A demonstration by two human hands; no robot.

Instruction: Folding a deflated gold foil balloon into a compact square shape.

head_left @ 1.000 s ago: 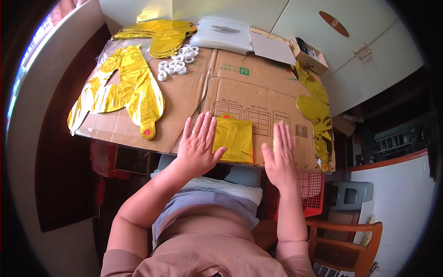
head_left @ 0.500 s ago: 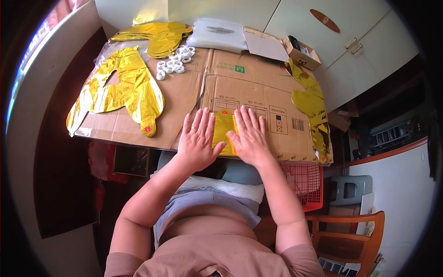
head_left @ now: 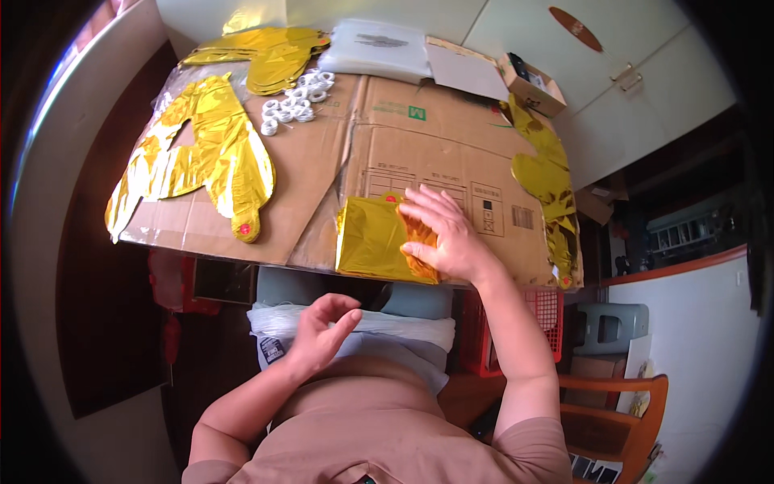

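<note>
One left hand (head_left: 321, 334) has dropped off the bench (head_left: 314, 173) to its six o'clock, fingers loosely parted; one right hand (head_left: 451, 238), fingers flat and released, touches one folded foil (head_left: 371, 242) at five.

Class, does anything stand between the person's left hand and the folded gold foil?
Nothing visible blocks the left hand from the folded gold foil; only the cardboard's near edge lies between. The right hand partly covers the foil.

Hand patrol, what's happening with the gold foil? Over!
Right hand open, on the right side of the folded gold foil. Left hand open, near white bundle. Only the right hand covers the foil.
</note>
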